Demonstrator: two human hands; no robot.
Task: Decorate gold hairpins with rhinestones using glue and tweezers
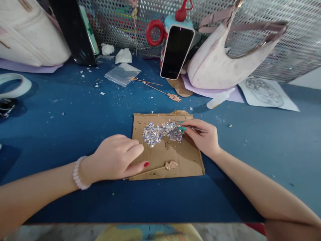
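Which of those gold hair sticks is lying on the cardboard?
The gold hair stick by the left hand, lying on the cardboard. The other two hair sticks lie on the blue table near the phone.

1. We find no legible text, label, brand or number anywhere in this view
2. The sheet of paper (268, 93) at the far right of the table carries a printed circular line drawing; we can read no wording on it
3. The phone (177, 52) propped against the mesh faces us with a dark, blank screen
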